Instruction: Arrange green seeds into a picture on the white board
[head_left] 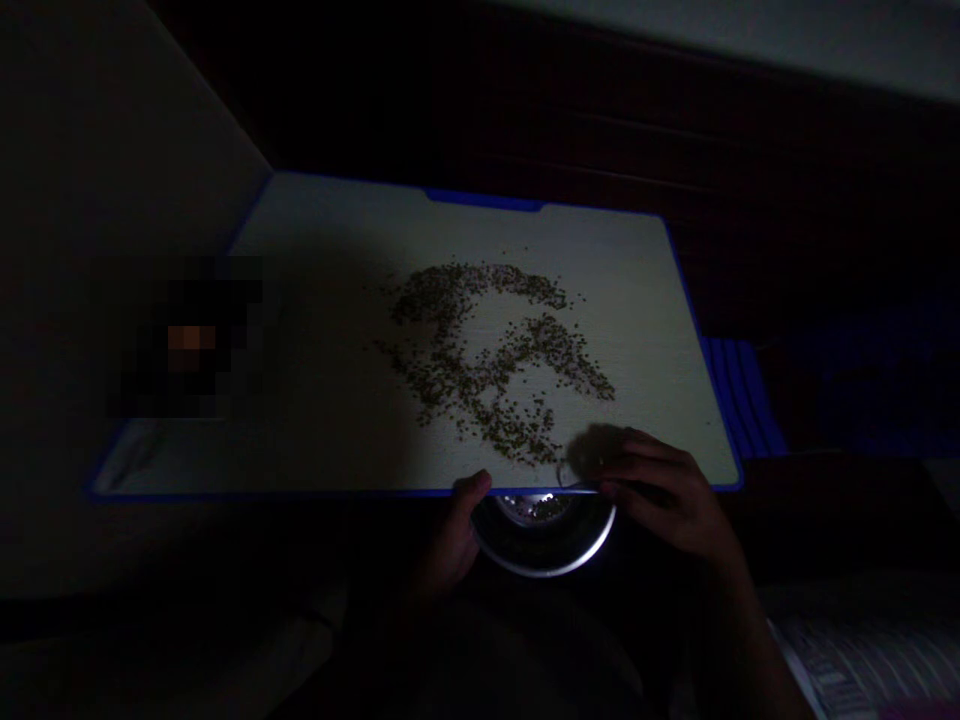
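Observation:
Small dark seeds or grains (450, 375) lie scattered in curved bands over a pale board (645, 300) with a blue rim. Below its front edge is a shiny metal bowl (551, 573), partly hidden by the board, with some grains inside. My left hand (454, 535) grips the bowl's left side, its thumb up by the board's edge; its other fingers are hidden. My right hand (667, 490) rests at the front edge, right of the bowl, fingers bent together. A thin pale outline shows by its fingertips, too dim to name.
The scene is very dark. A blurred-out patch (191, 340) covers the board's left end. A blue ridged thing (742, 395) lies beyond the right edge. Striped cloth (877, 640) shows at the lower right, and a pale wall (97, 130) stands on the left.

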